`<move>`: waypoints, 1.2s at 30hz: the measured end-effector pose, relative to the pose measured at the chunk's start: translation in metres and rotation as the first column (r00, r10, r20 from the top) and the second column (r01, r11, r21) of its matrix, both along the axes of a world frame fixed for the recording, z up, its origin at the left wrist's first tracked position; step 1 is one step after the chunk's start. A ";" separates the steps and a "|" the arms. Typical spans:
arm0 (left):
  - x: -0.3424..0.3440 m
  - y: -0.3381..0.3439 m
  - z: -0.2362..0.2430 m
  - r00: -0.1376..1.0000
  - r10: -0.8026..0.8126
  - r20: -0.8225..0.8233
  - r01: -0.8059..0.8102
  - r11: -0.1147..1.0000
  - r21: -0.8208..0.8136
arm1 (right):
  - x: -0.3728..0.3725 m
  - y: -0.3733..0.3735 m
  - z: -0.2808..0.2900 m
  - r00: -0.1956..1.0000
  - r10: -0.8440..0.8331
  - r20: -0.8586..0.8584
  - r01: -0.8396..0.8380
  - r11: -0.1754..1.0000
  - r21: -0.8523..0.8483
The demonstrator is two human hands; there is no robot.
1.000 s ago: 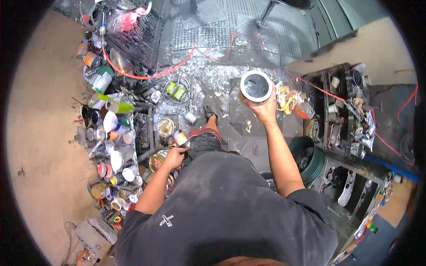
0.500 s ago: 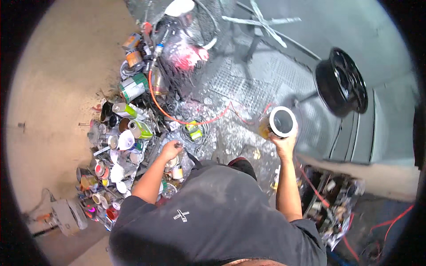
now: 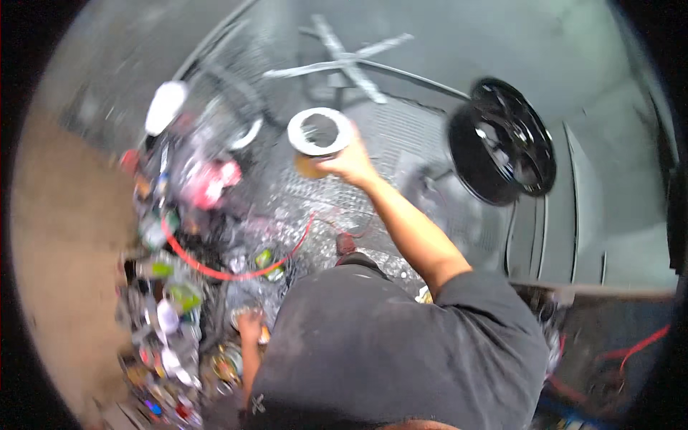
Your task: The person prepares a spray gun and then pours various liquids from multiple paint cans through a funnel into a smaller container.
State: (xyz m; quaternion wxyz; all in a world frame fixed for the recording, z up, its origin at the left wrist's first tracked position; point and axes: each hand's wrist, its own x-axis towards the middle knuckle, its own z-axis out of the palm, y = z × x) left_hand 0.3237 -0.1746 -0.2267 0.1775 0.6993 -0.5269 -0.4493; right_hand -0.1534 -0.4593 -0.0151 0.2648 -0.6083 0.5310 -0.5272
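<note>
In my right hand [image 3: 352,161], held well out in front of me, is a can [image 3: 308,152] with a broad white rim, a dark opening and an amber-brown lower side. The fingers wrap around its side, and the opening tips toward me. My left hand [image 3: 250,326] hangs low at the left, beside several cans on the floor. Motion smears its fingers, so whether it holds anything is unclear. A glossy black car wheel [image 3: 469,154] is mounted to the right of the can, apart from it. Beyond the can stands a grey-coated, star-shaped stand [image 3: 347,63].
Paint cans and bottles [image 3: 168,315] crowd the floor at the left. A red hose [image 3: 215,273] curves across the floor in front of me. Beyond it lie a blurred red-and-white bundle [image 3: 208,183] and a white object [image 3: 166,107]. Grey panels [image 3: 602,208] line the right side.
My right hand has carried the can forward and to the left, with that arm stretched farther out. My left hand has dropped lower and nearer to my body. The view has turned.
</note>
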 end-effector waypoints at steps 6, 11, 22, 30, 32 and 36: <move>-0.097 -0.049 0.068 0.996 0.073 0.045 -0.075 0.996 0.045 | -0.035 -0.073 0.008 0.975 0.040 0.220 -0.052 0.997 0.050; -0.139 -0.092 0.092 0.993 0.110 -0.051 -0.111 0.994 -0.013 | -0.038 -0.094 -0.007 0.964 0.153 0.217 -0.175 0.981 0.087; -0.112 -0.230 0.136 0.978 0.086 -0.189 -0.140 0.944 -0.299 | -0.029 -0.157 -0.002 0.970 0.160 0.180 -0.185 0.974 0.130; -0.062 -0.308 0.193 0.953 0.196 -0.229 -0.273 0.886 -0.376 | 0.012 -0.190 0.027 0.963 0.162 0.214 -0.196 0.969 0.151; -0.045 -0.319 0.192 0.976 0.209 -0.061 -0.209 0.824 -0.527 | 0.021 -0.209 0.030 0.959 0.189 0.212 -0.207 0.976 0.069; -0.035 -0.348 0.235 0.998 0.062 -0.034 -0.068 0.731 -0.679 | 0.054 -0.208 0.087 0.966 0.257 0.016 -0.258 0.962 0.091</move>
